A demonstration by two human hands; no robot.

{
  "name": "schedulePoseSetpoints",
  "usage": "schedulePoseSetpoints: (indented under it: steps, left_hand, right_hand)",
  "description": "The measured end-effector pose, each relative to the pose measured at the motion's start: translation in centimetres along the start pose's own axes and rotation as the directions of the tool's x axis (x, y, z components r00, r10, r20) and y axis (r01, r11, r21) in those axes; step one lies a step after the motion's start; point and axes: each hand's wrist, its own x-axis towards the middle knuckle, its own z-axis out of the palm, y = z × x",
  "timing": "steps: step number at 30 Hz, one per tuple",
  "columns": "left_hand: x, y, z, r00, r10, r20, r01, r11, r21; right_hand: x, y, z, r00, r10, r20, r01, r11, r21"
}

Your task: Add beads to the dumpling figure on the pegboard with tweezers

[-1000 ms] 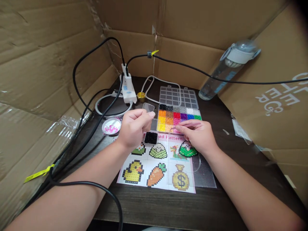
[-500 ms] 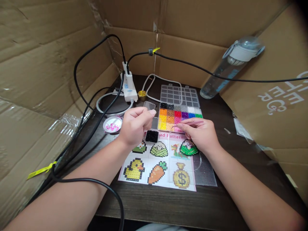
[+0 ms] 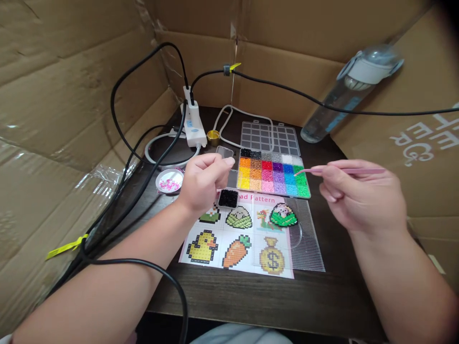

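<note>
Pink bent-tip tweezers [image 3: 369, 171] are pinched in my right hand [image 3: 366, 198], to the right of the bead box. Their tip is over the box's blue and green compartments; whether it grips a bead is too small to tell. My left hand [image 3: 204, 184] is closed with the thumb on top, and anything inside it is hidden. Just below it stands a small clear container [image 3: 228, 207] of black beads. The open bead box [image 3: 299, 196] holds many colours. A green-and-white bead figure [image 3: 284, 216] lies on a clear pegboard [image 3: 311, 248] over the printed pattern sheet [image 3: 242, 268].
A white dish [image 3: 158, 182] with pink and white beads sits left of my left hand. Behind are a power strip [image 3: 194, 131], a gold cup [image 3: 213, 138] and a water bottle [image 3: 333, 105]. Black cables [image 3: 139, 262] cross my left forearm. Cardboard walls [image 3: 287, 62] surround the table.
My right hand with the tweezers has moved right, off the lower part of the bead box, uncovering its right side and the bead figure. My left hand stays closed, nearly in place.
</note>
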Motion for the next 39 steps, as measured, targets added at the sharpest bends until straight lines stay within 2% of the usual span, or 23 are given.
schedulePoseSetpoints:
  steps: [4, 7, 12, 17, 25, 32, 39]
  left_hand:
    - [0.1, 0.2, 0.1, 1.000, 0.010, -0.007, -0.010, 1.000, 0.008]
    - [0.1, 0.1, 0.2, 1.000, 0.021, -0.002, -0.021, 0.999, 0.027]
    - [0.0, 0.2, 0.3, 0.999, 0.021, -0.026, -0.019, 0.998, 0.055]
    - [0.0, 0.3, 0.4, 0.999, 0.025, -0.023, -0.024, 0.999, 0.040]
    - [0.0, 0.3, 0.6, 0.999, 0.019, -0.029, -0.017, 0.998, 0.068]
    - [0.0, 0.3, 0.7, 0.999, 0.015, -0.030, -0.013, 0.997, 0.071]
    - [0.0, 0.1, 0.6, 1.000, 0.019, -0.015, -0.019, 0.999, 0.028]
  right_hand:
    - [-1.5, -0.1, -1.6, 0.997, 0.073, 0.030, -0.072, 0.997, -0.011]
    - [-2.9, 1.4, -2.2, 0.981, 0.185, 0.052, -0.181, 0.981, -0.072]
    - [-4.5, 4.2, -2.1, 0.966, 0.260, -0.008, -0.259, 0.959, -0.114]
    - [-4.8, 5.3, -2.2, 0.968, 0.249, -0.015, -0.248, 0.953, -0.177]
    - [-5.0, 4.2, -1.9, 0.980, 0.196, -0.040, -0.199, 0.935, -0.295]
    - [-5.4, 4.2, -1.6, 0.987, 0.161, 0.000, -0.149, 0.914, -0.376]
    - [-5.3, 4.3, -1.3, 0.983, 0.186, 0.000, -0.172, 0.911, -0.375]
